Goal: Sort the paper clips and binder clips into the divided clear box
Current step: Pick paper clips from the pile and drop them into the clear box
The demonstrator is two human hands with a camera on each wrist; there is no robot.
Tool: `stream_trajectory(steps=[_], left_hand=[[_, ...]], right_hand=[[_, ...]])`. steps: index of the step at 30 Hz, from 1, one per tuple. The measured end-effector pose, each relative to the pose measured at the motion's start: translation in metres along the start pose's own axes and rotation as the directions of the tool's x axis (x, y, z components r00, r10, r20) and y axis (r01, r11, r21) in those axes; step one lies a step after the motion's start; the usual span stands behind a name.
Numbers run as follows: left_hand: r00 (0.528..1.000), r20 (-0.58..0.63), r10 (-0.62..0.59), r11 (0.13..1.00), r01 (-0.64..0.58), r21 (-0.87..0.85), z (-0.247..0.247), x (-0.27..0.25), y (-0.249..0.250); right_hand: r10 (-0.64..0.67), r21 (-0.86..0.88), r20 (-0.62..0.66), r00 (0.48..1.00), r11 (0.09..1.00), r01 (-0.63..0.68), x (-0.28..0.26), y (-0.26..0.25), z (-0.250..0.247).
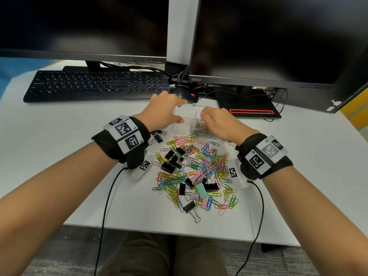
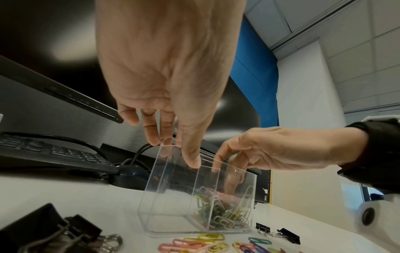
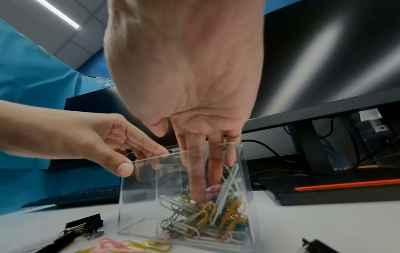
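The divided clear box [image 1: 182, 124] stands on the white table behind the pile. My left hand [image 1: 169, 110] grips its rim at the left, thumb [image 2: 193, 161] on the near wall and fingers over the far wall. My right hand [image 1: 207, 120] reaches straight-fingered down into the right compartment; the index fingertip presses on the paper clips [image 3: 205, 220] lying there, with the thumb held apart. The left compartment [image 2: 171, 202] looks empty. A mixed pile of coloured paper clips [image 1: 207, 166] and black binder clips [image 1: 174, 159] lies in front of the box.
A black keyboard [image 1: 95, 84] and a mouse [image 1: 185, 93] sit just behind the box. A monitor base with a red stripe [image 1: 251, 111] is at the right rear. More binder clips [image 1: 157, 137] lie under my left wrist. The table's front edge [image 1: 179, 234] is close.
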State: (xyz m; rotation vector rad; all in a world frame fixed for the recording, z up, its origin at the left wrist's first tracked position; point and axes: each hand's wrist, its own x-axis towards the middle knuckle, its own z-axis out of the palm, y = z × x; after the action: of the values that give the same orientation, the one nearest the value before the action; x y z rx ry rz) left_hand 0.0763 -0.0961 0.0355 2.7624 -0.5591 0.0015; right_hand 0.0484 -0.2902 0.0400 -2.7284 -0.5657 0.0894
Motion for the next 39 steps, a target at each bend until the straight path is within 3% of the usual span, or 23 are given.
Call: stream_trajectory(steps=[4,7,9,12,14,16,18,20,22,28,31,39], left_hand=[[1.0,-0.002,0.0,1.0,0.0,-0.007,0.001,0.001,-0.001],[1.0,-0.004,0.004,1.0,-0.004,-0.005,0.001,0.001,0.0],[1.0,-0.006,0.004,1.0,-0.004,-0.002,0.001,0.0,0.0],[1.0,-0.008,0.005,1.0,-0.005,0.001,0.001,0.0,0.0],[1.0,-0.007,0.002,1.0,-0.002,-0.003,0.002,0.001,-0.001],[1.0,-0.007,-0.002,1.0,0.002,-0.005,0.002,0.001,-0.001],[1.0,-0.008,-0.007,1.0,0.007,-0.001,0.002,0.001,-0.002],[1.0,-0.004,-0.007,1.0,0.007,0.001,0.002,0.001,-0.002],[1.0,-0.001,-0.003,1.0,0.003,0.006,0.002,0.0,-0.001],[1.0,0.002,-0.003,1.0,0.003,-0.003,0.002,0.001,-0.002],[1.0,0.0,-0.006,1.0,0.006,0.001,0.002,0.001,-0.001],[1.0,0.0,0.0,1.0,0.0,0.001,0.002,0.0,-0.001]], right_hand=[[0.001,-0.036,-0.105,0.994,0.999,-0.005,-0.003,0.002,-0.004],[0.001,-0.111,-0.001,1.0,0.994,-0.002,-0.005,0.002,-0.001],[0.001,-0.047,-0.001,1.0,0.999,-0.001,-0.006,0.0,-0.001],[-0.013,0.078,-0.195,0.981,0.997,0.029,-0.011,-0.009,-0.003],[-0.085,0.105,-0.248,0.965,0.988,0.114,-0.016,-0.019,-0.001],[-0.117,0.127,-0.141,0.983,0.983,0.135,-0.019,-0.03,0.008],[-0.099,0.072,0.099,0.99,0.993,0.092,-0.021,-0.034,0.021],[-0.094,-0.006,0.31,0.946,0.995,0.101,-0.023,-0.032,0.033],[-0.088,-0.008,0.4,0.912,0.995,0.099,-0.026,-0.026,0.036],[-0.06,-0.023,0.328,0.943,0.997,0.071,-0.036,-0.009,0.031],[-0.015,-0.059,0.362,0.932,0.998,0.038,-0.036,-0.008,0.032],[-0.032,-0.116,0.311,0.95,0.991,0.071,-0.025,-0.019,0.038]])
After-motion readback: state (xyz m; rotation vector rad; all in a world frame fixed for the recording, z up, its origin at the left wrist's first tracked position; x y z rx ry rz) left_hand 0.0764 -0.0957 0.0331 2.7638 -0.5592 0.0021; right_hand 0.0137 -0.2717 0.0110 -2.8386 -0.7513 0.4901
